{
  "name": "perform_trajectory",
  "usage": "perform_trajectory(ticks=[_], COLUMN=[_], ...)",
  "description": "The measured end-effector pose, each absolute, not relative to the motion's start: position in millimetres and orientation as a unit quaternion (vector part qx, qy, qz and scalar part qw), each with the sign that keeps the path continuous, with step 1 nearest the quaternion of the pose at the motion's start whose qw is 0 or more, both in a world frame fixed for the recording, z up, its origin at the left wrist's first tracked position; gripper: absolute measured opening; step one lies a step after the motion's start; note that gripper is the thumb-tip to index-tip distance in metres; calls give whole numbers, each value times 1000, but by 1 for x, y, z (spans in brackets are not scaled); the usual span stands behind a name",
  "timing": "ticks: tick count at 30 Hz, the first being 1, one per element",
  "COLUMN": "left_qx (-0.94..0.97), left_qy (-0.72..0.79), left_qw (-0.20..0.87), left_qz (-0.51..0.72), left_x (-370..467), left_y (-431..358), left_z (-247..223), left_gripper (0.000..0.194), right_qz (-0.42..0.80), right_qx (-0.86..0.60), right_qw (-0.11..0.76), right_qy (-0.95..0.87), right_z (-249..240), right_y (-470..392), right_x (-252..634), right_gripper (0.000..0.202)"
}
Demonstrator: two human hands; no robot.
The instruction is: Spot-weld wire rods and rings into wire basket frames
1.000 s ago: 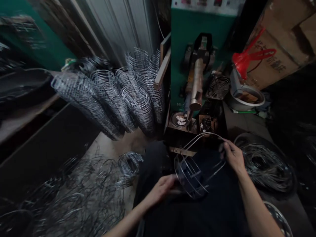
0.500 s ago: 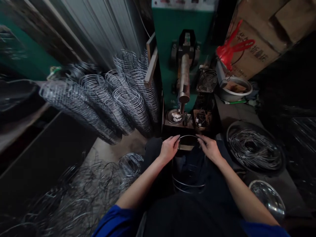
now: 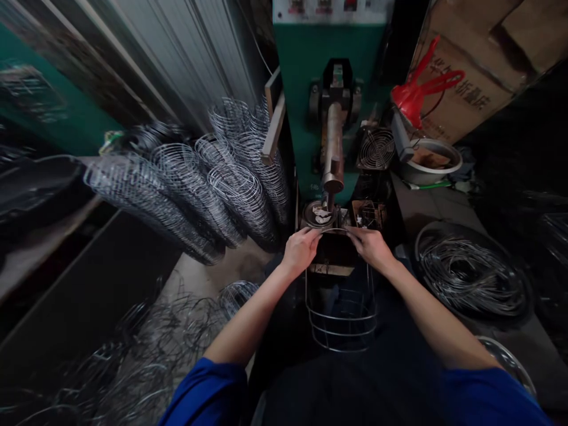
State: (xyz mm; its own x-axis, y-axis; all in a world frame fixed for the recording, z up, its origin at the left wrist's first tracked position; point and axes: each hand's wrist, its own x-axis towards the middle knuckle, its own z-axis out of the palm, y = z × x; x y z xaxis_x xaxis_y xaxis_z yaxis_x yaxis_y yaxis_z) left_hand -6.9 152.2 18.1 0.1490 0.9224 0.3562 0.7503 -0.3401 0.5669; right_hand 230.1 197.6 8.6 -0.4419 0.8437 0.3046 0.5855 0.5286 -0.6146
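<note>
Between my two hands is a wire frame (image 3: 341,318) with curved rings and straight side wires, hanging over my lap. My left hand (image 3: 300,251) pinches its upper curved wire on the left side. On the right, my right hand (image 3: 371,245) grips the same wire with fingers closed. That upper wire lies just in front of the machine's lower part, close below the metal cylinder arm (image 3: 333,148) of the green machine (image 3: 297,106). Whether the wire touches the machine, I cannot tell. A round dish (image 3: 320,213) with white material sits under the arm's tip.
Tall stacks of wire rings (image 3: 242,195) stand at left. Loose wire scraps (image 3: 164,349) cover the floor. On the right are a basin of wire rings (image 3: 470,269), a white bowl (image 3: 430,173), a red plastic object (image 3: 408,100) and a cardboard box (image 3: 465,77).
Both hands have moved forward with the wire frame, bringing its upper wire closer to the machine. More of the frame's lower rings shows now. The camera view has shifted slightly.
</note>
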Motion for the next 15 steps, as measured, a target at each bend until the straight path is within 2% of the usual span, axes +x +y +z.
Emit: perform_trajectory(ticks=[7,12,15], left_qx=[758,758,756], left_qy=[554,550,556], left_qw=[119,105,99], left_qz=[323,336,331], left_x=[-17,-21,-22], left_y=[171,177,180], left_z=[31,38,43], left_gripper=[26,26,25], right_qz=[159,194,196], right_qx=[-445,-448,-447], right_qw=[244,273,259], right_qy=[-847,-829,-834], right_z=[27,41,48], right_y=[217,226,231], right_x=[222,218,214], right_gripper=[28,20,20])
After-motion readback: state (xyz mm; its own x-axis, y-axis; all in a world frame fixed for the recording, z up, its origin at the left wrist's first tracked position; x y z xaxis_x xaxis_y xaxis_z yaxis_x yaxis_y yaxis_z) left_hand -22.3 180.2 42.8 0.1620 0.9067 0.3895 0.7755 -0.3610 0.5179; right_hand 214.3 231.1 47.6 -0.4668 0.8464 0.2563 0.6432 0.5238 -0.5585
